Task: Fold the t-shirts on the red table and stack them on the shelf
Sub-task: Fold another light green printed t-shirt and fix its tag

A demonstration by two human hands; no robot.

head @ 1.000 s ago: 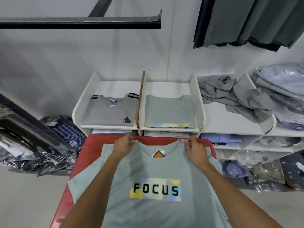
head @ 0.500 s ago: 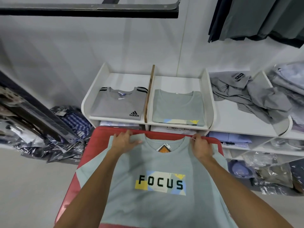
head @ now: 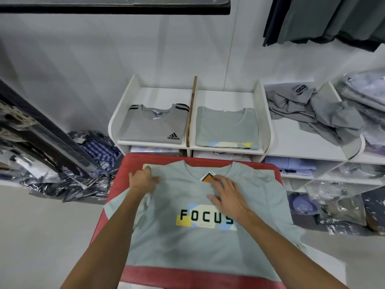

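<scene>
A pale green t-shirt (head: 187,245) with a FOCUS print lies face up, spread flat on the red table (head: 133,161). My left hand (head: 142,180) rests flat on its left shoulder near the collar. My right hand (head: 227,192) lies flat with fingers spread on the chest, just below the neck opening and an orange tag (head: 207,177). Behind the table stands the white shelf (head: 261,113). Its left bay holds a folded grey adidas shirt (head: 154,126) and its middle bay a folded green shirt (head: 227,126).
A heap of unfolded grey shirts (head: 316,113) lies in the shelf's right bay, with bagged garments (head: 366,88) beyond. Plastic-wrapped clothes (head: 68,176) are piled on the floor at left. Dark clothes (head: 325,19) hang above right. A black rail (head: 116,7) crosses overhead.
Both hands let go of the shirt's shoulders. The right hand moved inward onto the chest by the collar, and the left hand now lies flat on the left shoulder.
</scene>
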